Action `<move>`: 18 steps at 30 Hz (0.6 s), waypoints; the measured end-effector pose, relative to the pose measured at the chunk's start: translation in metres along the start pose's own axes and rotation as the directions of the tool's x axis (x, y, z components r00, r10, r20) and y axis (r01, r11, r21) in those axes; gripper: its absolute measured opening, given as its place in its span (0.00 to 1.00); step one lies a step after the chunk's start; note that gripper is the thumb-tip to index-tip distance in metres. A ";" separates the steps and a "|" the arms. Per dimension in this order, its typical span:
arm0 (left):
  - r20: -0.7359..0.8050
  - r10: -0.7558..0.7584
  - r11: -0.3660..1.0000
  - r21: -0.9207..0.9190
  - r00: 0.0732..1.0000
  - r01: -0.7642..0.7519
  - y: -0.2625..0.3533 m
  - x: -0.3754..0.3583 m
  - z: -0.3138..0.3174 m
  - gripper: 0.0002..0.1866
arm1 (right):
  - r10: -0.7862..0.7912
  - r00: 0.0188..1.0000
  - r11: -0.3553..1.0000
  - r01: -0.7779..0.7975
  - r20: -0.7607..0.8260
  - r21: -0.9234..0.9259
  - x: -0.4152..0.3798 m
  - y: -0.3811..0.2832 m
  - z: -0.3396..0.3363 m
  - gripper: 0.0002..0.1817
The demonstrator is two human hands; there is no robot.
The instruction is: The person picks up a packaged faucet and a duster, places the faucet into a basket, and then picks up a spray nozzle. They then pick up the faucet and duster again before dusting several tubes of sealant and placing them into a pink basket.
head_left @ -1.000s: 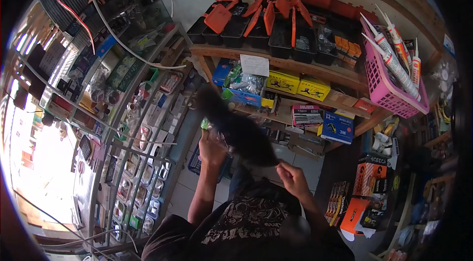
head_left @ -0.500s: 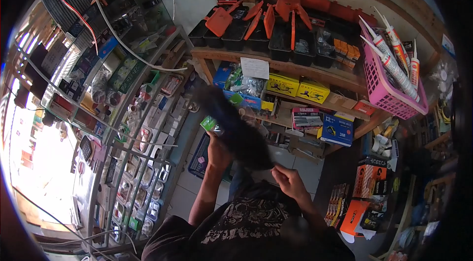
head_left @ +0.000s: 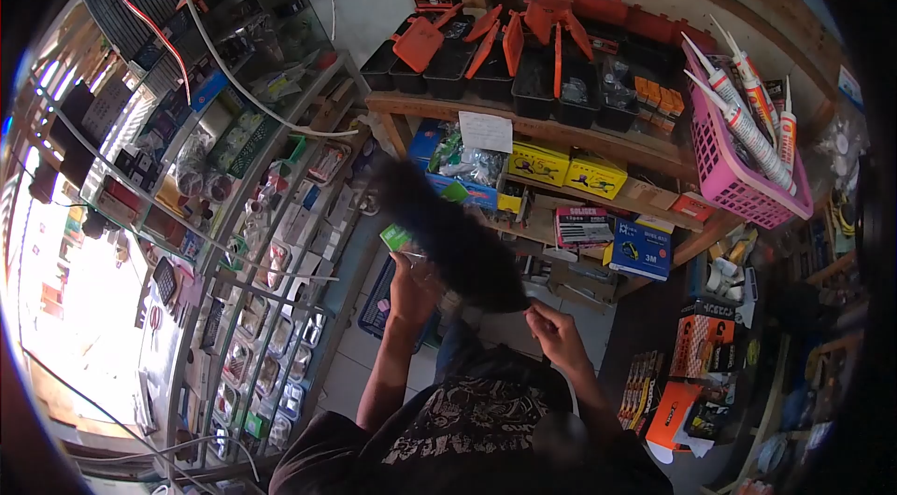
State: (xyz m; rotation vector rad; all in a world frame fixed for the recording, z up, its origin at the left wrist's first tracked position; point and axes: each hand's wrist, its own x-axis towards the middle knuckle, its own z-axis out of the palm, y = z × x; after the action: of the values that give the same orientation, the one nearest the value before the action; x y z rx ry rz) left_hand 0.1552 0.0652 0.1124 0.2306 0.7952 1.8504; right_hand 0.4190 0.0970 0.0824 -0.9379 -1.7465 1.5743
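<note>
A dark feather duster (head_left: 453, 243) stretches diagonally in front of my body, its fluffy edges blurred. My right hand (head_left: 557, 334) is closed at its lower right end, where the handle is mostly hidden by my fingers. On the other side, my left hand (head_left: 413, 297) is closed on a clear plastic packet with a green label (head_left: 396, 238). The duster passes over part of this packet and covers its right side, so the contents cannot be made out.
A wooden shelf (head_left: 561, 126) ahead carries black bins with orange lids (head_left: 533, 89). A pink basket (head_left: 747, 173) of sealant tubes hangs out at its right. On the left stands a glass-and-metal display rack (head_left: 280, 280) with small goods. Boxes (head_left: 682, 411) stand at lower right.
My right hand and the duster's lower end have shifted slightly right and up. The left hand keeps the packet in almost the same place.
</note>
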 end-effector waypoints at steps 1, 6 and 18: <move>-0.025 -0.090 0.992 -0.095 0.996 0.087 0.005 -0.002 -0.004 0.30 | 0.001 1.000 1.000 -0.001 0.001 0.001 0.001 -0.001 0.000 0.14; 0.094 -0.245 0.963 -0.091 0.965 0.253 -0.015 -0.003 -0.021 0.27 | -0.024 1.000 0.989 0.022 0.011 0.149 0.017 -0.010 0.006 0.17; 0.367 -0.094 0.955 -0.231 0.926 0.189 0.007 0.026 -0.054 0.30 | 0.100 0.994 0.991 -0.104 0.052 0.087 0.004 0.001 0.001 0.15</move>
State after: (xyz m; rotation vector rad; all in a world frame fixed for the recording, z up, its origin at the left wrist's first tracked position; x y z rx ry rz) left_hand 0.1120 0.0645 0.0705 0.3147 0.3053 1.6893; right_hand 0.4158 0.0999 0.0815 -0.9667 -1.6682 1.7378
